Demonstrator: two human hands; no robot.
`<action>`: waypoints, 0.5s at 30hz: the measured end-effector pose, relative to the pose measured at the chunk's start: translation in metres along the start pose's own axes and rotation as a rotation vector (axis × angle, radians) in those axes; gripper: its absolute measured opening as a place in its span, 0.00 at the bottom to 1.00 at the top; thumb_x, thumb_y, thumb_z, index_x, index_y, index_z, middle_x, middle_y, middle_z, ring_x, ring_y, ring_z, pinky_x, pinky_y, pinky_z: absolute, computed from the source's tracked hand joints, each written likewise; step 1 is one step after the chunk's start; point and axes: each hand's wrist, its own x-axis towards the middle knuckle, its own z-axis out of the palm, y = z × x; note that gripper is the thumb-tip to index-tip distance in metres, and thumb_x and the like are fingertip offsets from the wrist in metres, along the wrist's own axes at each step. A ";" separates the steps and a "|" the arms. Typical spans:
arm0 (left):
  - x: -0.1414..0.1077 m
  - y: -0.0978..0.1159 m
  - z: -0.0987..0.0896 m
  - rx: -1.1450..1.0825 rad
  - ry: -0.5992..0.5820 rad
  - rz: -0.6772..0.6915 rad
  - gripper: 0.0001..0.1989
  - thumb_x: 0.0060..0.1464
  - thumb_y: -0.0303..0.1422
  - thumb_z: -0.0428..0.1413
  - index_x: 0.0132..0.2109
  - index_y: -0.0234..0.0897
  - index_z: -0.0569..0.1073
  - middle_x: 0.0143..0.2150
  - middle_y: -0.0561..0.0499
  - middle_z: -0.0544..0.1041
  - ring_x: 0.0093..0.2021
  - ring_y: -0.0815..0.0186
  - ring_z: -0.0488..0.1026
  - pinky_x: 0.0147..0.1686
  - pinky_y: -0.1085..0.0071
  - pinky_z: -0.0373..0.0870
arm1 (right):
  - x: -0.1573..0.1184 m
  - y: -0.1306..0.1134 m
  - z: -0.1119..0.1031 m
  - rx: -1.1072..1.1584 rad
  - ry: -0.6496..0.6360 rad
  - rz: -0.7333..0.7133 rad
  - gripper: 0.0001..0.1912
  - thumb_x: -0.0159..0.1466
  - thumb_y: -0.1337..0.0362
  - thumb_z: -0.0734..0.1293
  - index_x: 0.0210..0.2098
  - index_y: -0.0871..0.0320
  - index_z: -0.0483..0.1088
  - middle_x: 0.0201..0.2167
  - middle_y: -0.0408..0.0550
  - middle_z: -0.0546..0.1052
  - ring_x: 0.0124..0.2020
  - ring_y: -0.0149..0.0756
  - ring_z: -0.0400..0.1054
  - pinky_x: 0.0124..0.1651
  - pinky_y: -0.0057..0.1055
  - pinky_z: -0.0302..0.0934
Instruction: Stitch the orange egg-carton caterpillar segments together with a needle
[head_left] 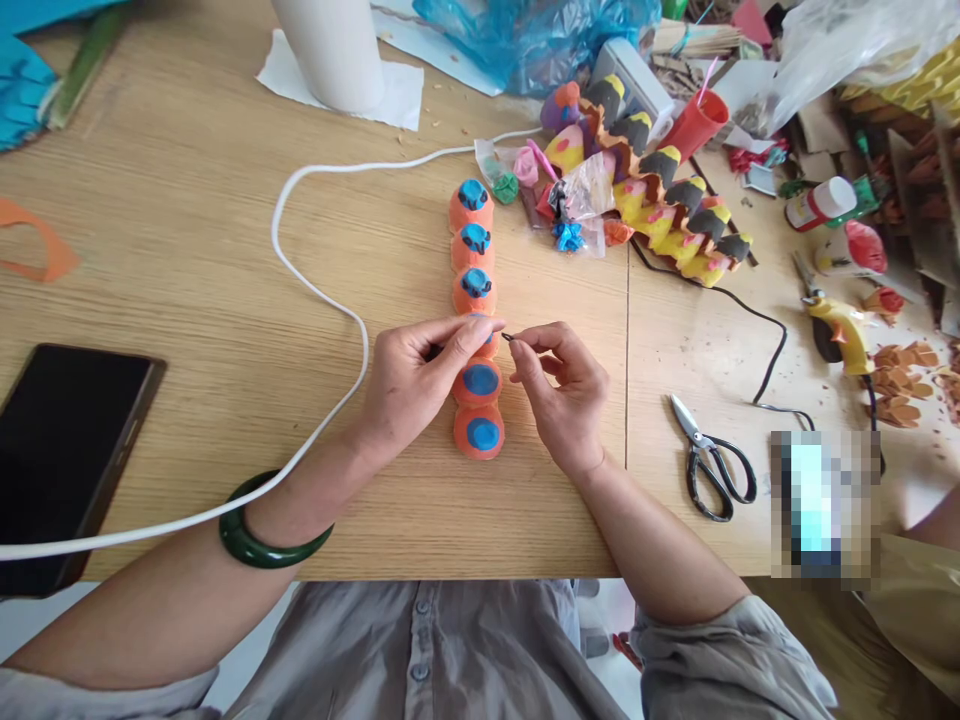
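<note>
A row of orange bumps (472, 260), which looks like a painted egg-carton strip, lies lengthwise in front of me. Each bump in view bears a blue disc (481, 379), and the far three discs carry small black clay-like strips (475, 238). My left hand (420, 375) is closed over the strip, its thumb and forefinger pressed together above one bump; a small dark lump (433, 351) shows among its curled fingers. Just right of the strip, my right hand (559, 385) pinches a thin black strip (508, 337) close to the left fingertips.
Black-handled scissors (709, 455) and a yellow glue gun (844, 330) lie to the right. Painted carton pieces (660, 190) and small bags (585, 200) are at back right. A white cable (322, 290) loops past my left arm near a black phone (67, 450). Another person's sleeve (911, 590) is at right.
</note>
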 end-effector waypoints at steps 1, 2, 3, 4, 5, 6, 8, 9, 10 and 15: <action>0.000 0.000 0.000 -0.003 0.005 -0.001 0.15 0.65 0.45 0.60 0.43 0.41 0.86 0.27 0.54 0.77 0.31 0.67 0.73 0.33 0.72 0.72 | 0.000 0.000 0.000 0.015 0.002 0.014 0.05 0.69 0.62 0.71 0.36 0.53 0.76 0.33 0.39 0.78 0.34 0.28 0.72 0.34 0.29 0.70; 0.000 0.000 0.000 -0.004 0.011 0.002 0.15 0.65 0.45 0.60 0.44 0.41 0.86 0.27 0.54 0.77 0.32 0.67 0.74 0.33 0.73 0.72 | 0.001 0.000 0.000 0.024 0.004 0.028 0.05 0.69 0.62 0.71 0.35 0.53 0.76 0.33 0.39 0.78 0.33 0.28 0.72 0.34 0.29 0.69; 0.000 0.000 -0.001 -0.002 0.016 0.007 0.13 0.64 0.43 0.61 0.44 0.41 0.87 0.28 0.54 0.78 0.32 0.67 0.74 0.33 0.73 0.72 | 0.001 0.001 0.000 0.029 0.005 0.041 0.06 0.69 0.61 0.71 0.35 0.53 0.75 0.32 0.39 0.78 0.33 0.28 0.72 0.33 0.29 0.69; 0.000 0.000 -0.001 0.003 0.019 0.013 0.12 0.64 0.42 0.61 0.44 0.42 0.87 0.29 0.54 0.79 0.32 0.68 0.74 0.33 0.73 0.72 | 0.001 0.001 0.000 0.033 0.006 0.052 0.06 0.69 0.61 0.71 0.35 0.54 0.75 0.32 0.39 0.78 0.33 0.28 0.72 0.33 0.29 0.69; 0.000 0.001 -0.001 0.008 0.021 0.018 0.11 0.64 0.41 0.62 0.44 0.42 0.87 0.29 0.54 0.79 0.32 0.68 0.74 0.33 0.73 0.72 | 0.001 0.001 0.001 0.034 0.006 0.064 0.06 0.69 0.61 0.71 0.35 0.54 0.75 0.32 0.40 0.78 0.33 0.28 0.72 0.33 0.29 0.69; 0.000 0.001 -0.001 0.013 0.022 0.023 0.10 0.63 0.41 0.62 0.44 0.43 0.87 0.30 0.53 0.80 0.31 0.68 0.74 0.33 0.73 0.72 | 0.002 0.001 0.001 0.035 0.004 0.074 0.06 0.68 0.60 0.71 0.35 0.54 0.75 0.32 0.40 0.78 0.33 0.29 0.72 0.32 0.29 0.69; 0.000 0.001 -0.001 0.029 0.024 0.033 0.10 0.62 0.41 0.63 0.45 0.43 0.87 0.33 0.53 0.82 0.32 0.67 0.74 0.34 0.72 0.73 | 0.002 0.001 0.001 0.032 -0.005 0.097 0.07 0.68 0.59 0.71 0.34 0.54 0.75 0.32 0.40 0.78 0.33 0.29 0.72 0.32 0.29 0.69; 0.000 0.001 -0.001 0.041 0.023 0.039 0.11 0.62 0.41 0.64 0.45 0.43 0.87 0.34 0.52 0.82 0.33 0.67 0.75 0.34 0.72 0.73 | 0.002 0.001 0.001 0.029 -0.008 0.107 0.08 0.68 0.58 0.71 0.34 0.54 0.75 0.32 0.41 0.78 0.33 0.29 0.72 0.32 0.29 0.69; 0.000 0.001 -0.001 0.054 0.025 0.046 0.11 0.61 0.42 0.64 0.45 0.43 0.87 0.34 0.52 0.83 0.33 0.66 0.75 0.35 0.72 0.73 | 0.002 0.001 0.001 0.027 -0.010 0.113 0.09 0.68 0.58 0.72 0.34 0.54 0.75 0.32 0.41 0.78 0.33 0.29 0.72 0.32 0.29 0.69; 0.000 0.002 0.001 0.102 0.030 0.059 0.10 0.59 0.41 0.65 0.42 0.41 0.87 0.30 0.53 0.80 0.34 0.66 0.75 0.34 0.72 0.72 | 0.001 0.001 0.000 0.020 -0.023 0.117 0.10 0.68 0.55 0.72 0.35 0.54 0.75 0.33 0.41 0.79 0.33 0.29 0.73 0.33 0.29 0.69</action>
